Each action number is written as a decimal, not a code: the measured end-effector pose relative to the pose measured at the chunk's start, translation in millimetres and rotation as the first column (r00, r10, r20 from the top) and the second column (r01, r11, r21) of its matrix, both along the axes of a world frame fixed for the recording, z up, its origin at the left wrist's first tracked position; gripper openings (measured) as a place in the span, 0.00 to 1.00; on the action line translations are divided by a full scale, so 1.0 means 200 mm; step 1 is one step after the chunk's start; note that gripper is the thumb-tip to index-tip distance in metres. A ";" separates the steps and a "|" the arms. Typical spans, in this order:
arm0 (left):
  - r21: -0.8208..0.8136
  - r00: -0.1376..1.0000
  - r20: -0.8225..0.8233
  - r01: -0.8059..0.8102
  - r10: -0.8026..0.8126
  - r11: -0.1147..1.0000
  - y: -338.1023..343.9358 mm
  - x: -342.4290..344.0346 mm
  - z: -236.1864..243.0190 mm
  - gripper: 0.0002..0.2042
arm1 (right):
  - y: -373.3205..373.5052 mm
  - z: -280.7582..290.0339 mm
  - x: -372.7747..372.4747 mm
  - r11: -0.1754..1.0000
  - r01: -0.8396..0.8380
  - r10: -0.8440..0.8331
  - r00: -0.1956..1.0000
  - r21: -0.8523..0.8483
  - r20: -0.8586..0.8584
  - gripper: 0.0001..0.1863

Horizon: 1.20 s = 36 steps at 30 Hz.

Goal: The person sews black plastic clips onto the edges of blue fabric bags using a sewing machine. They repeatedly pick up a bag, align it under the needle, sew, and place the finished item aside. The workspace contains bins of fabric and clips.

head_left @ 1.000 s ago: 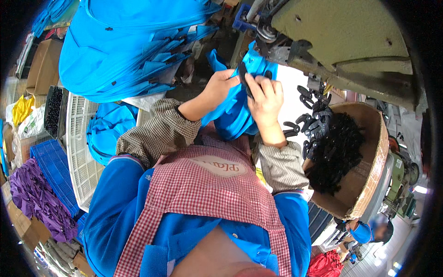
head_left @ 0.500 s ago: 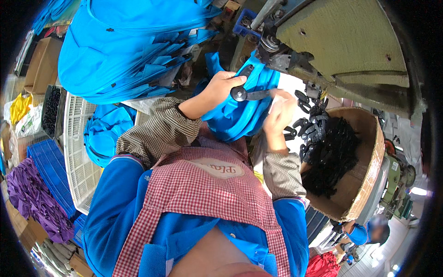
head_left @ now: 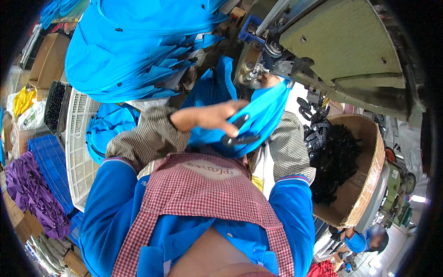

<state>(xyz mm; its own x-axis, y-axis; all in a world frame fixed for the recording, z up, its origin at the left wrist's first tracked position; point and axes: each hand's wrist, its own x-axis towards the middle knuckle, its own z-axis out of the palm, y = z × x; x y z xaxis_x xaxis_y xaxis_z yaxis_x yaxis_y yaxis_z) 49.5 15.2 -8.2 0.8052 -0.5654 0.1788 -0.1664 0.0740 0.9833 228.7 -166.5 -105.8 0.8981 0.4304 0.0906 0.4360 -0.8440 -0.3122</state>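
My left hand (head_left: 219,117) is closed on blue fabric (head_left: 263,111) and a black plastic jointed piece (head_left: 242,138), low in front of my apron. My right hand (head_left: 270,81) is mostly behind the lifted fabric, by the metal machine head (head_left: 256,74); its fingers are hidden. More blue cloth (head_left: 205,87) hangs below the machine, to the left.
Stacked blue fabric pieces (head_left: 120,55) lie upper left, above a white basket (head_left: 76,152) and purple fabric (head_left: 34,198). A green machine arm (head_left: 341,51) fills the upper right. Right are a carton of black parts (head_left: 369,194) and a co-worker (head_left: 357,240) farther off.
My left hand has moved down with the fabric and black piece. My right hand has left that piece and gone up behind the fabric, whose upper corner is now lifted rightward toward the machine.
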 end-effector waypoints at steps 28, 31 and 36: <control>0.034 0.502 -0.665 -0.719 0.552 0.694 0.13 -0.21 -0.03 0.15 | 0.10 0.24 -0.15 0.426 0.406 0.045 0.883 0.808 -0.467 0.09; -0.004 0.507 -0.682 -0.724 0.527 0.690 0.12 -0.17 -0.04 0.16 | 0.17 0.60 -0.33 0.280 0.578 0.311 0.701 0.766 -0.642 0.08; -0.029 0.521 -0.667 -0.732 0.532 0.681 0.10 -0.10 0.03 0.16 | 0.18 0.65 -0.32 0.454 0.473 0.221 0.761 0.755 -0.610 0.08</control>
